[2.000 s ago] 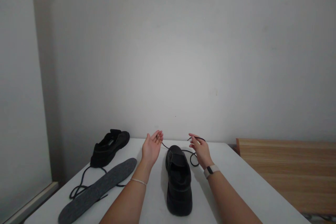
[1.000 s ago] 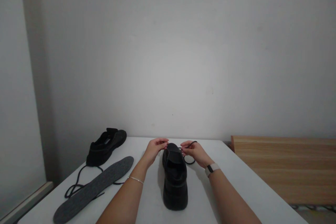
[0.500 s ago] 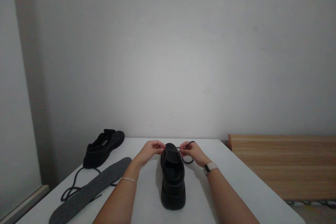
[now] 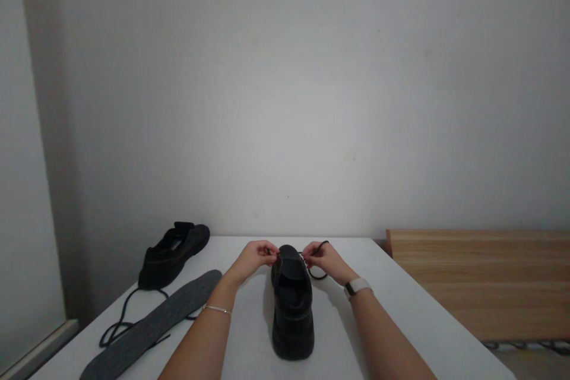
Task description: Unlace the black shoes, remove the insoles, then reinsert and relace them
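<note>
Shoe (image 4: pixel 291 303) on the white bench (image 4: pixel 401 320), heel toward the person, long axis running straight away toward the wall.

To its left lie a grey insole (image 4: pixel 151 323), a loose black cord (image 4: pixel 118 323) and a second black shoe (image 4: pixel 171 254), well apart; a wooden surface (image 4: pixel 481 279) sits to the right. The left hand (image 4: pixel 253 258) and right hand (image 4: pixel 325 260) flank the far end, each pinched on the black lace (image 4: pixel 317 273), nothing blocking them.

shoe (image 4: pixel 291 303): blk leather, matt | insole (image 4: pixel 151 323): gry felt | table (image 4: pixel 401 314): smooth wht
</note>
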`<state>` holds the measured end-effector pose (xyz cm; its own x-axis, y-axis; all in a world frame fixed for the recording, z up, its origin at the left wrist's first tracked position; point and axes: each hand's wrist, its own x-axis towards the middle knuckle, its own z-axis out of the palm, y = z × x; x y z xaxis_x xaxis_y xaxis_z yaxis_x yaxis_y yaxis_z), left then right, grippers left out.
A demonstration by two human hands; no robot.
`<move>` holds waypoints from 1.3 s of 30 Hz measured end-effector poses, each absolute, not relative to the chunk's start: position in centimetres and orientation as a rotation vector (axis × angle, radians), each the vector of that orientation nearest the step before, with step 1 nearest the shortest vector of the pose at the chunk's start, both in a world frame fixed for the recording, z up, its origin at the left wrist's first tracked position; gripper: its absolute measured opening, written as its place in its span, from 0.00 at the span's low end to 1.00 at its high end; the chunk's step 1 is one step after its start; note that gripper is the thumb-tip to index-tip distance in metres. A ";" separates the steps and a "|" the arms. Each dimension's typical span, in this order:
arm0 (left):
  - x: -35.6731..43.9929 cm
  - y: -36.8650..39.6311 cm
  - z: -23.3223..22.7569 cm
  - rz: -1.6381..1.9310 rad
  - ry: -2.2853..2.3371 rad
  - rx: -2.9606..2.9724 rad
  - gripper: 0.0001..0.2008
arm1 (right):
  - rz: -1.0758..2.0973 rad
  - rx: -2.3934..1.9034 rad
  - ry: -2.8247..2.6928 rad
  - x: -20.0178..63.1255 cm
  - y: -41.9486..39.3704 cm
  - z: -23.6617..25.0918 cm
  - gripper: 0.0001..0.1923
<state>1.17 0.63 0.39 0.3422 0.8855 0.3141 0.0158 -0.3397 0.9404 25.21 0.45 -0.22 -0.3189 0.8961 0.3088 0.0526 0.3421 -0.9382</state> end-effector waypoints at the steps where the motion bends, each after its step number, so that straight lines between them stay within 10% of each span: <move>1: 1.2 0.6 0.4 1.153 0.830 1.662 0.11 | 1.117 -0.846 -1.660 25.2 0.3 -0.1 0.11; 39: 1.1 0.3 -1.0 1.324 0.950 1.645 0.12 | 0.950 -0.977 -1.700 24.8 0.1 -0.5 0.10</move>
<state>1.13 0.28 -1.04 0.1692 0.9093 0.3803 0.0685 -0.3957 0.9158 24.80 0.12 -0.49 -0.2548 0.9078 0.3332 0.1919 0.3852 -0.9027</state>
